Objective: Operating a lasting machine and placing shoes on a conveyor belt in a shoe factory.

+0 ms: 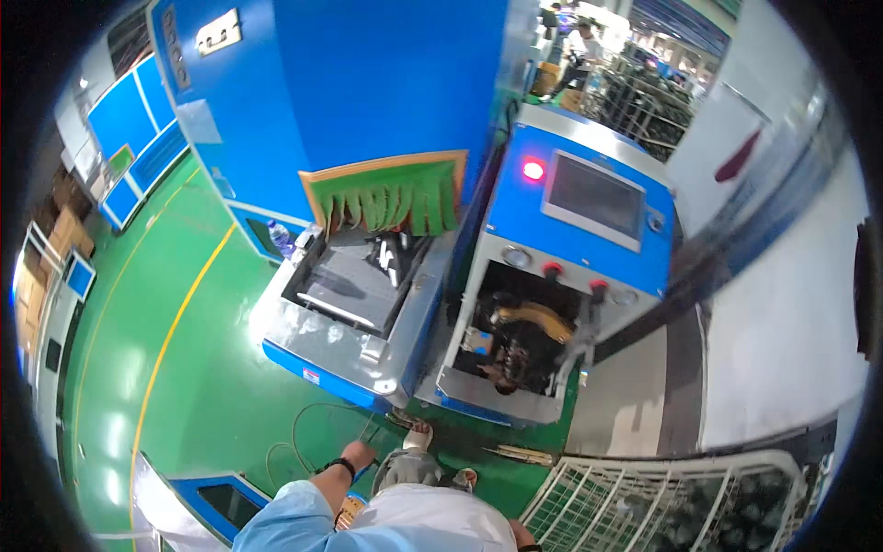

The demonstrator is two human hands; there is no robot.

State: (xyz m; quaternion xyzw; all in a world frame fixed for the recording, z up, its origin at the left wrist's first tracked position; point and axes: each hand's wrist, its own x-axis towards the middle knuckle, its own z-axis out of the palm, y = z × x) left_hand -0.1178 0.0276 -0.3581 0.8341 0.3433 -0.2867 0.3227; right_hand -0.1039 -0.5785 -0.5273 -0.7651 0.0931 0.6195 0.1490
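Observation:
My left hand (360, 454) hangs low beside my body, with a dark band round its wrist. It looks rounded, but its fingers are too small and turned away to make out. Near it, a thin hose or cable (294, 428) loops over the floor. Of my right arm only a bit of skin and a dark band show at the lower edge; the hand is out of view. Ahead stands a blue machine (395, 83) with a green strip curtain (386, 198). Black-and-white items (391, 258) lie on the grey belt (354, 285) before the curtain.
At right stands a blue cabinet with a screen (596, 198), a lit red lamp (533, 170) and an open bay holding a curved tan part (533, 319). A white wire rack (589, 501) is at lower right. Cardboard boxes (69, 235) stand far left; people work far off.

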